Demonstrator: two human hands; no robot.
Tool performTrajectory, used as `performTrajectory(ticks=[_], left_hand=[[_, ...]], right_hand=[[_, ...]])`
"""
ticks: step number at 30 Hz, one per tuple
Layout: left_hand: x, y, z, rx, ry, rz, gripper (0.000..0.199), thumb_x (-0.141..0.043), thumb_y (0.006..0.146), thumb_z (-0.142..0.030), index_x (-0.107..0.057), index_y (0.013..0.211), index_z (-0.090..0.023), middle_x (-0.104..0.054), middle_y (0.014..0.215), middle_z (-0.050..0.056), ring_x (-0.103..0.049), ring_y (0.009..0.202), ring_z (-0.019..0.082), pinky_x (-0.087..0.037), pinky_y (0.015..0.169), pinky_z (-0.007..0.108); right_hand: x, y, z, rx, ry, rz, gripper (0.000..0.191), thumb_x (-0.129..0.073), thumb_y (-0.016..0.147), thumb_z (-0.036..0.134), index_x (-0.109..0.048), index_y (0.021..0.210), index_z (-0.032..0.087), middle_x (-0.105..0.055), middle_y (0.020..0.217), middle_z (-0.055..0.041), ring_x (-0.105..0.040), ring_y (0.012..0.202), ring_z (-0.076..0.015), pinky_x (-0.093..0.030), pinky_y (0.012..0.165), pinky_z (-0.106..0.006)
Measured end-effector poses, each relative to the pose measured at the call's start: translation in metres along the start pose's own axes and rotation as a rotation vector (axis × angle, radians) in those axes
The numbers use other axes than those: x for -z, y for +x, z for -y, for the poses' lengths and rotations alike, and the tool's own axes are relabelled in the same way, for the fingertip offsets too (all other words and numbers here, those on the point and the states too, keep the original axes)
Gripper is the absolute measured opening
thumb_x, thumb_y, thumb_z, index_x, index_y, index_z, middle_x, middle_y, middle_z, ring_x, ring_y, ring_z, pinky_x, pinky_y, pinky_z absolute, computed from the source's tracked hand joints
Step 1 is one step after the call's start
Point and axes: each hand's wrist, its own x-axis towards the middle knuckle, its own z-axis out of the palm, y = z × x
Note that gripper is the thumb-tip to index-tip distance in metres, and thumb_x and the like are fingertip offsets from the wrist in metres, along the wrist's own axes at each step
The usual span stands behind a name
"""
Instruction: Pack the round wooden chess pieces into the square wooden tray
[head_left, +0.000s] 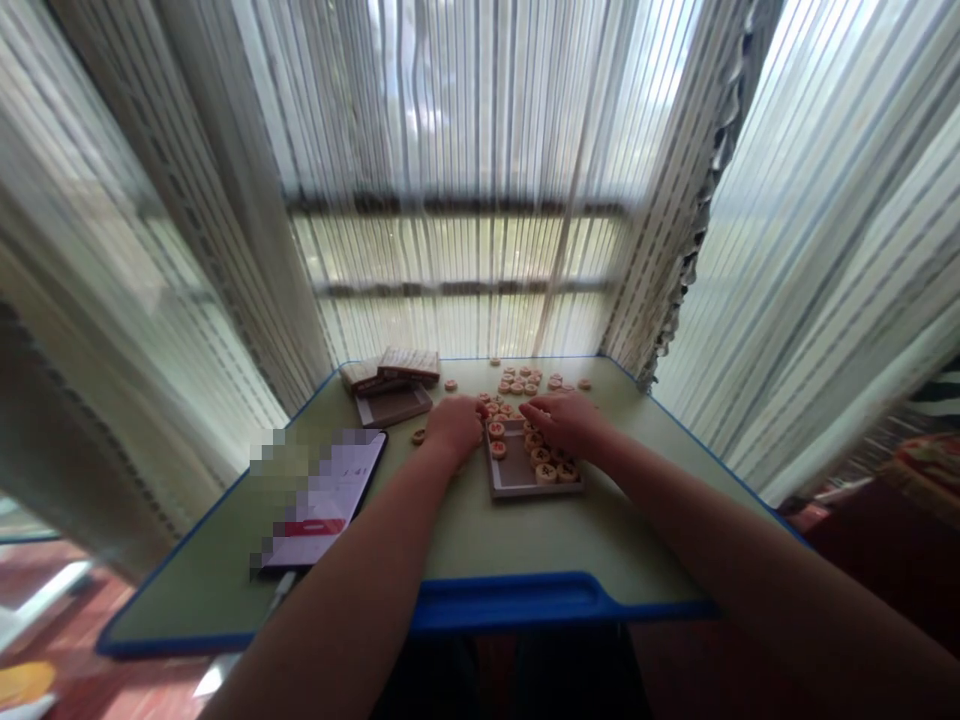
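Two hands at a shallow tray of round game pieces on the counter.
The left hand is bent in by the tray's far-left corner, the right hand is over its far-right part, pointing left; I cannot tell whether either pinches a piece. Pieces sit along the tray's left and right sides, and more lie loose beyond its far edge. A lit tablet rests near left, boxes far left.

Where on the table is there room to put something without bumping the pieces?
There's bare table between the tray and the blue front edge, and a patch between the right arm and the table's right edge. It's crowded with round pieces in and beyond the tray, and leftward with the tablet and boxes.
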Motion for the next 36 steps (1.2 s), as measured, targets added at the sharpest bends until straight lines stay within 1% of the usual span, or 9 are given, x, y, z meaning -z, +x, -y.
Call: performTrajectory(ticks=[3,6,10,14,19,23,27,32,36], left_hand=[[0.0,-0.001,0.001,-0.013,0.017,0.005,0.033,-0.047,0.072,-0.022,-0.069,0.094,-0.03,-0.069,0.095,0.004,-0.061,0.091,0.023,-0.047,0.079,0.032],[-0.001,-0.001,0.001,-0.023,0.016,0.02,0.036,-0.047,0.072,-0.02,-0.067,0.1,-0.031,-0.068,0.1,0.003,-0.06,0.096,0.022,-0.046,0.082,0.032],[-0.003,-0.001,0.001,-0.031,-0.002,0.032,0.036,-0.047,0.074,-0.019,-0.067,0.101,-0.031,-0.067,0.105,0.002,-0.058,0.101,0.02,-0.044,0.086,0.029],[-0.002,-0.002,0.0,-0.041,0.019,0.026,0.036,-0.045,0.076,-0.019,-0.066,0.103,-0.03,-0.066,0.105,0.003,-0.058,0.1,0.021,-0.044,0.085,0.031],[0.002,-0.003,-0.002,0.021,0.037,-0.018,0.044,-0.045,0.076,-0.018,-0.058,0.116,-0.028,-0.066,0.105,0.006,-0.058,0.098,0.021,-0.045,0.084,0.031],[0.002,-0.002,-0.002,0.063,0.049,-0.027,0.042,-0.045,0.074,-0.018,-0.061,0.113,-0.028,-0.066,0.105,0.007,-0.058,0.099,0.023,-0.045,0.083,0.033],[0.001,-0.001,-0.002,0.017,0.028,-0.025,0.039,-0.044,0.076,-0.018,-0.064,0.108,-0.027,-0.064,0.108,0.006,-0.056,0.102,0.024,-0.044,0.087,0.035],[-0.002,-0.001,-0.004,-0.109,-0.042,0.02,0.039,-0.044,0.078,-0.017,-0.062,0.111,-0.03,-0.056,0.124,-0.002,-0.047,0.115,0.018,-0.035,0.098,0.03],[-0.003,-0.001,-0.004,-0.113,-0.007,0.083,0.043,-0.044,0.077,-0.012,-0.061,0.112,-0.031,-0.055,0.125,-0.002,-0.038,0.124,0.021,-0.028,0.103,0.039]], right_hand=[[-0.002,0.002,-0.006,-0.05,-0.02,-0.024,0.054,-0.019,0.092,0.048,-0.065,0.089,0.02,-0.066,0.093,-0.0081,-0.057,0.085,-0.0191,-0.035,0.071,-0.027],[-0.006,0.005,-0.014,-0.091,-0.028,0.008,0.056,-0.016,0.092,0.046,-0.066,0.087,0.02,-0.066,0.095,-0.0084,-0.057,0.086,-0.0186,-0.037,0.073,-0.027],[-0.009,0.006,-0.02,-0.076,-0.02,0.045,0.059,-0.013,0.093,0.045,-0.067,0.084,0.021,-0.067,0.096,-0.0065,-0.057,0.09,-0.0182,-0.038,0.077,-0.027],[-0.009,0.006,-0.019,-0.087,0.0,0.027,0.059,-0.013,0.093,0.044,-0.067,0.089,0.02,-0.066,0.099,-0.0074,-0.057,0.092,-0.0183,-0.038,0.076,-0.027],[-0.007,0.007,-0.019,-0.17,-0.039,-0.018,0.056,-0.019,0.092,0.043,-0.068,0.086,0.017,-0.066,0.096,-0.0107,-0.057,0.09,-0.0195,-0.037,0.078,-0.028],[-0.008,0.007,-0.022,-0.214,-0.073,-0.011,0.057,-0.021,0.092,0.046,-0.069,0.082,0.018,-0.067,0.094,-0.0103,-0.058,0.087,-0.0197,-0.038,0.077,-0.028],[-0.009,0.007,-0.023,-0.212,-0.079,-0.008,0.057,-0.02,0.091,0.049,-0.069,0.087,0.02,-0.067,0.096,-0.0087,-0.058,0.088,-0.0197,-0.039,0.076,-0.027],[-0.011,0.008,-0.025,-0.23,-0.106,0.013,0.06,-0.019,0.09,0.051,-0.07,0.091,0.02,-0.067,0.1,-0.0096,-0.058,0.092,-0.0217,-0.039,0.08,-0.03],[-0.013,0.007,-0.026,-0.225,-0.095,0.019,0.059,-0.018,0.09,0.051,-0.069,0.096,0.022,-0.066,0.103,-0.0093,-0.058,0.094,-0.0228,-0.04,0.08,-0.031]])
